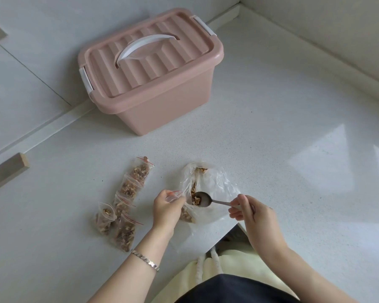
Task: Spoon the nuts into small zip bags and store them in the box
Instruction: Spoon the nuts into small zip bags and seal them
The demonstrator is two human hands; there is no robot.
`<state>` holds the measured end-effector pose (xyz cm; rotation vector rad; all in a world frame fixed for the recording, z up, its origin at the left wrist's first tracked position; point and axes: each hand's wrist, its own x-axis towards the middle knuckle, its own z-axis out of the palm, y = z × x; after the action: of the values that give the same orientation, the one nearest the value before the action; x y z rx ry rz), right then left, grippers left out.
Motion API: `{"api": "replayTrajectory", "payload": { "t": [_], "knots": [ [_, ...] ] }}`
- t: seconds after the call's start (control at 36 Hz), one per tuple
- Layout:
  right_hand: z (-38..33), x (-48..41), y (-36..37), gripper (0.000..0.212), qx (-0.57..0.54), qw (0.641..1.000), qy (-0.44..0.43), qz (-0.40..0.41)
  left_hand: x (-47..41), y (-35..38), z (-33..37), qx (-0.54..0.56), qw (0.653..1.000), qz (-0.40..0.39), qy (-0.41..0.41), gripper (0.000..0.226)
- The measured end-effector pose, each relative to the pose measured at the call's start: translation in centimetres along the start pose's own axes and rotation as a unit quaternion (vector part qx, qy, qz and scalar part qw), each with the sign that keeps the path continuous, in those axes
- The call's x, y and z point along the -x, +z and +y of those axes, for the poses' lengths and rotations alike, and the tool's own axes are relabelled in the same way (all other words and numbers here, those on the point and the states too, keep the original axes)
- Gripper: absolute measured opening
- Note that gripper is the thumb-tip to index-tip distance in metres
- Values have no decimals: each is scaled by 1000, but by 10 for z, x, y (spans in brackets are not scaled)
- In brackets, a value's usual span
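The nuts (197, 201) lie in one big clear bag (219, 189) on the counter (271, 149). One spoon (202, 199) has its bowl in the bag's mouth. The right hand (249, 212), just right of the bag, pinches the spoon's handle with curled fingers. The left hand (165, 208), at the bag's left edge, grips one small zip bag (173, 195). Five filled zip bags (127, 189) lie left of the big bag. One pink box (153, 110), lid closed, stands well behind it.

White speckled counter (271, 132) bears pink box (158, 101), filled zip bags (127, 189), nut bag (214, 186)
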<state>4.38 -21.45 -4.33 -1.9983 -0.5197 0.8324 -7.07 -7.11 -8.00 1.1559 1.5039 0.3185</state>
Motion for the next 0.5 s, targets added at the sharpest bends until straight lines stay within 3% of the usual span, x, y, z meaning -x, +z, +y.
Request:
{"api": "replayTrajectory", "payload": {
  "t": [0.17,0.28,0.36,0.5],
  "knots": [
    [-4,10,1,28,83,995,-59,-17,3,0,-7,-37,999,-2,34,9],
    [-4,14,8,46,130,984,-122,-10,7,4,-8,-50,997,-22,57,18],
    [3,10,10,33,75,994,-73,-12,9,6,-9,-38,998,-13,57,18],
    [12,-4,-2,32,-33,999,19,-1,6,5,-9,45,999,15,15,15]
  ]
}}
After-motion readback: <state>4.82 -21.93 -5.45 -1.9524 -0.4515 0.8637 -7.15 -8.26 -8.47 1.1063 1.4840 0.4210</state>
